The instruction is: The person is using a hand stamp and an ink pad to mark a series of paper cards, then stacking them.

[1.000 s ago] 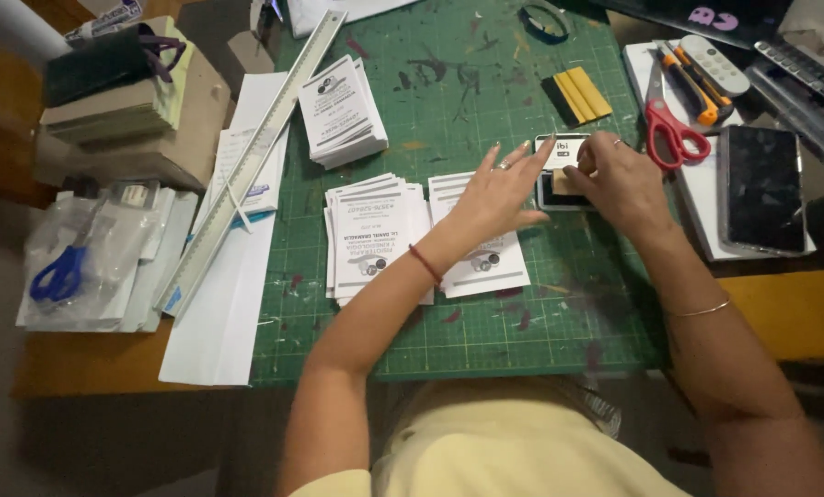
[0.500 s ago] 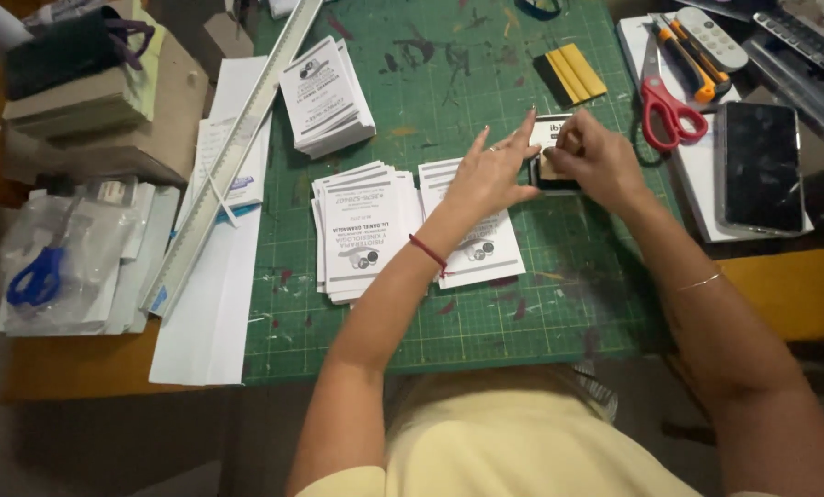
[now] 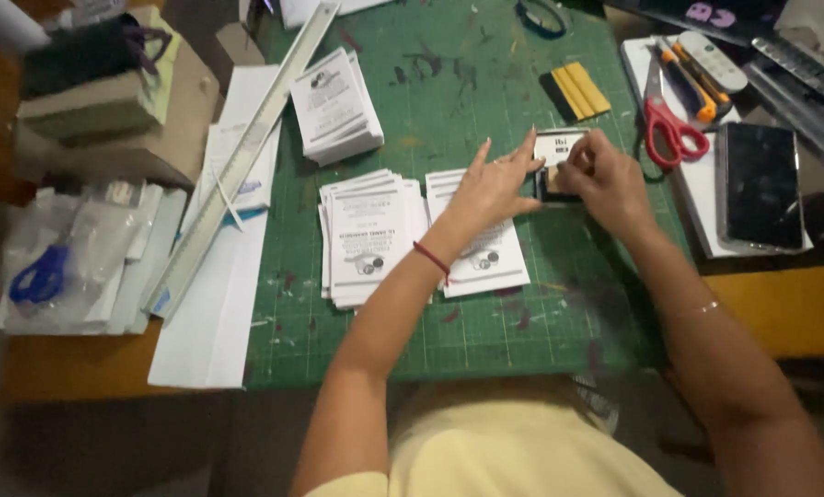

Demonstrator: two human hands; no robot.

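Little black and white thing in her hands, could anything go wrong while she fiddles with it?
Maybe. Both hands, left hand and right hand, press on the small black and white thing, so it might slip. The left wrist lies over a stack of printed leaflets and could nudge it. The red-handled scissors lie near the right hand.

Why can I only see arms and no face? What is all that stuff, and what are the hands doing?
The camera sits on the person's head and looks down, so you see only arms. The left hand and right hand together hold a small black-and-white card piece. It lies on a green cutting mat. Around it are stacks of printed leaflets, a long metal ruler, red scissors, yellow strips and a dark phone.
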